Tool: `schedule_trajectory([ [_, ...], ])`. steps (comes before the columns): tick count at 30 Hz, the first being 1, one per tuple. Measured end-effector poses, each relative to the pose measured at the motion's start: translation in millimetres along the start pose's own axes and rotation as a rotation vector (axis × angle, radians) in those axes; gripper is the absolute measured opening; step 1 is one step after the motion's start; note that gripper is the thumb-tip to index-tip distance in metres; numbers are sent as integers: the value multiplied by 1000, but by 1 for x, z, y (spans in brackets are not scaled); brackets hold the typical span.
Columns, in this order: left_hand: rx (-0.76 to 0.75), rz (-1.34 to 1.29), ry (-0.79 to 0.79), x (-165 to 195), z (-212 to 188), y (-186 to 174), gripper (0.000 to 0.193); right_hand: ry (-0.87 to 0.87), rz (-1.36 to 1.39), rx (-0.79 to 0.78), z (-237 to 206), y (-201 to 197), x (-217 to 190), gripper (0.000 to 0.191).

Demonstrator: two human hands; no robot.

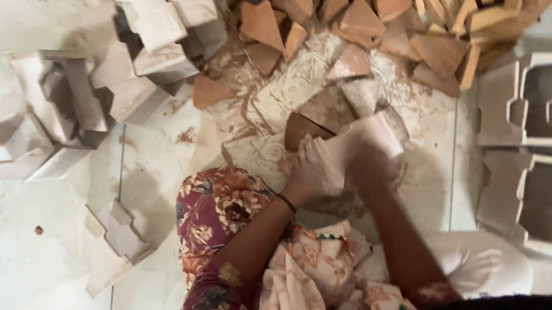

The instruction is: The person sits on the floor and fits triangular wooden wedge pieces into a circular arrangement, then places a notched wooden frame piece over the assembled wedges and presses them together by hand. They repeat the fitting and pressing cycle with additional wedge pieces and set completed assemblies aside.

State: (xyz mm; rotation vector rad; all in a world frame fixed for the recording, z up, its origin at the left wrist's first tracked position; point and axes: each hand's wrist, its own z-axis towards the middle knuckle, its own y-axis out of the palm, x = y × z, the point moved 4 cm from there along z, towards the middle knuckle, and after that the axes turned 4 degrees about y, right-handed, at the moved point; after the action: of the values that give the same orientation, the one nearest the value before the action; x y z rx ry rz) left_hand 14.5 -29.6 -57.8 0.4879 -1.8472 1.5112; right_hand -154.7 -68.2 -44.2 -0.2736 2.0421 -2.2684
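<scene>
Floral-clad knees frame both hands, left hand (305,168) and right hand (368,165) pressed around a pale, dusty slab (365,137) on the powdered floor (166,145) below brown wedges (354,23); it looks stiff, brittle, best held by its edges.

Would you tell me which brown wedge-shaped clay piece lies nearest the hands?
The dark brown wedge directly beside the left hand, apart from the heap at the top.

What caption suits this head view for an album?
Both hands, left and right, press a pale block beside brown wedges.
</scene>
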Motion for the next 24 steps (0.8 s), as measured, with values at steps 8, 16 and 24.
schedule_trajectory([
  [8,-21,-73,-13,-1,3,4,154,286,-61,185,24,26,68,28],
  [16,54,125,40,6,9,1,145,-238,110,179,6,11,-16,18],
  [24,34,-99,-42,8,12,-4,152,174,-27,105,35,26,58,16],
])
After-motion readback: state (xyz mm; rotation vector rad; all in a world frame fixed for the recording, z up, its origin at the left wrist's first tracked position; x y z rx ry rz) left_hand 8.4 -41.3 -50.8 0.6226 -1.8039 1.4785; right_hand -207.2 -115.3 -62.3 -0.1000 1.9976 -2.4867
